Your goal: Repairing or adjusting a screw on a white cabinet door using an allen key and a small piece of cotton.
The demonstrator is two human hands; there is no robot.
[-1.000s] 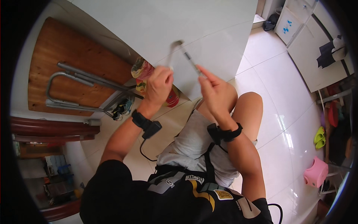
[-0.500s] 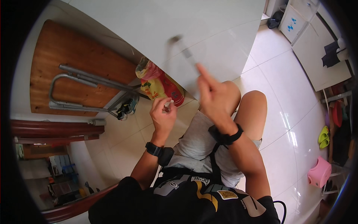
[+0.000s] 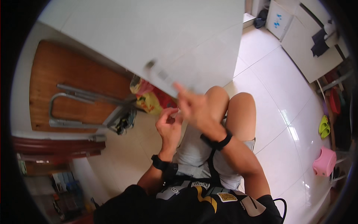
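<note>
While the right hand (image 3: pixel 195 107) clamps: thin-shafted tool (image 3: pixel 163 75), blurred, ahead of its fingers
Left hand (image 3: pixel 169 127): curled, beside the right; grip unclear

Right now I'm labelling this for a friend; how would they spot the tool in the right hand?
Find the big white surface up top, then the right hand at its lower edge. The tool slants up and left from that hand, blurred. Unlike the colourful bags below, it is slim with a dark end.
</note>
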